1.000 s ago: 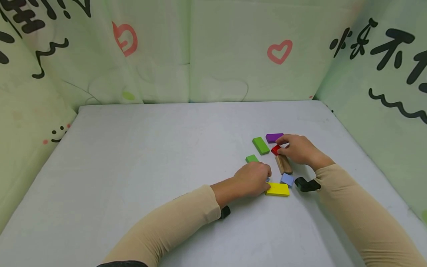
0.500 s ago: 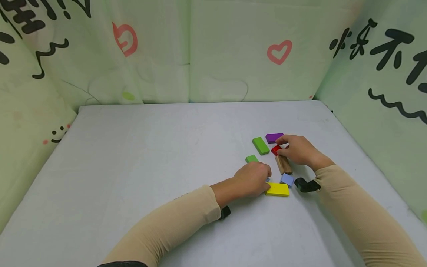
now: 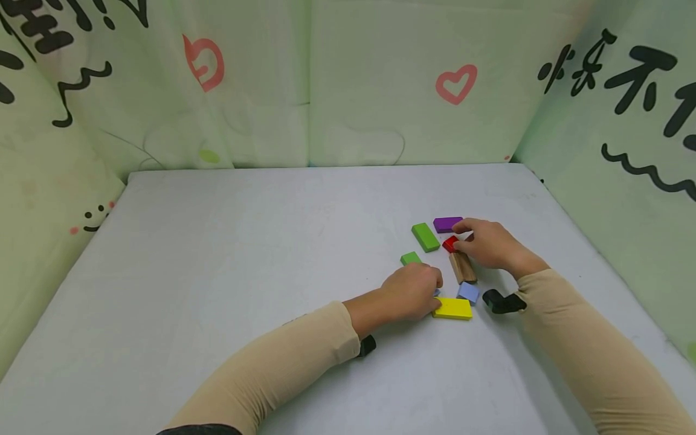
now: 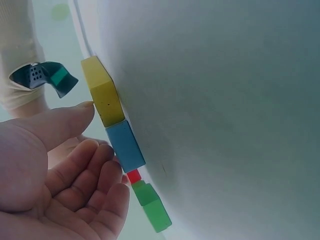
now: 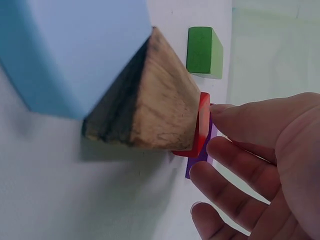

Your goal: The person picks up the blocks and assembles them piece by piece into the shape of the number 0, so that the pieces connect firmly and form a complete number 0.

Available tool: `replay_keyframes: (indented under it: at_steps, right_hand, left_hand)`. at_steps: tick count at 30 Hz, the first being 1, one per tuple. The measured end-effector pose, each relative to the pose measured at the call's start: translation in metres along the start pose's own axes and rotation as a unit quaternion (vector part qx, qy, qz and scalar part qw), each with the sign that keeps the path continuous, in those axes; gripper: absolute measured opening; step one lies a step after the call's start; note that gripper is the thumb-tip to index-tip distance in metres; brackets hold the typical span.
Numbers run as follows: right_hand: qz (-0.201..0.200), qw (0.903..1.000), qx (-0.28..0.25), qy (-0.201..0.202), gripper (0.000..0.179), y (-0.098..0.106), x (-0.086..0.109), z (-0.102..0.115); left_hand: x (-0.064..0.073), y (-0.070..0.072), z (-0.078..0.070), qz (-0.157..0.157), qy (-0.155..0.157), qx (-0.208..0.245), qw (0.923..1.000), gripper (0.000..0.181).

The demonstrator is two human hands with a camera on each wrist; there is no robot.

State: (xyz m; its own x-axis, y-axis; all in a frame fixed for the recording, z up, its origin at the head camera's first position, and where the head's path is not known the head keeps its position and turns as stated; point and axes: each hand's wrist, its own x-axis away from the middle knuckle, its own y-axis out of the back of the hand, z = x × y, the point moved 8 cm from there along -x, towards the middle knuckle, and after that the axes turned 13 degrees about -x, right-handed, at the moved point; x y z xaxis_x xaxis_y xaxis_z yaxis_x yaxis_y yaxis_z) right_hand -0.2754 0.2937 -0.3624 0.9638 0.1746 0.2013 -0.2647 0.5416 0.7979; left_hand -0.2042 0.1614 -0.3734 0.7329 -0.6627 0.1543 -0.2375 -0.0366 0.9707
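In the head view, coloured toy blocks form a loose ring on the white table. My left hand (image 3: 410, 291) is at its left side. Its thumb touches the yellow block (image 4: 104, 92), and its loosely bent fingers lie beside a blue block (image 4: 126, 146), pinching neither. My right hand (image 3: 492, 243) holds a small red block (image 5: 201, 125) between thumb and forefinger. That block adjoins the end of a wooden block (image 3: 462, 268). Just behind it lies a purple block (image 3: 446, 224), close to my right forefinger. A light-blue block (image 3: 469, 292) sits between the wooden and yellow blocks.
Two green blocks lie at the ring's left, one farther green block (image 3: 425, 237) and one nearer green block (image 3: 411, 258) partly behind my left hand. Pale green printed curtains (image 3: 261, 121) enclose the table (image 3: 217, 260) at the back and sides.
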Motion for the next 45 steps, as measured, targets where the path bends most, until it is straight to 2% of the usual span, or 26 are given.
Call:
replay_keyframes:
  at_steps: [14,22,28,36,45]
  right_hand:
    - [0.002,0.9997,-0.005,-0.025,0.044,0.000,0.017,-0.008]
    - [0.000,0.9998,-0.003,-0.019,0.041,-0.004,0.025,-0.008]
    - [-0.003,0.9999,0.007,-0.010,0.040,-0.005,0.030,-0.007]
    - [-0.005,0.9999,0.013,0.003,0.028,-0.007,0.037,-0.006]
    - [-0.002,0.9998,0.020,0.007,0.026,-0.009,0.045,-0.003]
  left_hand:
    - [-0.001,-0.001,0.002,0.004,0.006,0.015,0.9999,0.030]
    - [0.000,0.000,0.001,0.010,0.010,0.005,0.9999,0.031]
    - [0.000,0.000,0.001,0.006,0.008,0.008,0.9999,0.031]
    - [0.000,0.000,0.001,0.005,0.010,0.007,0.9999,0.031]
    - [0.000,0.000,0.001,0.003,0.008,0.008,0.9999,0.031]
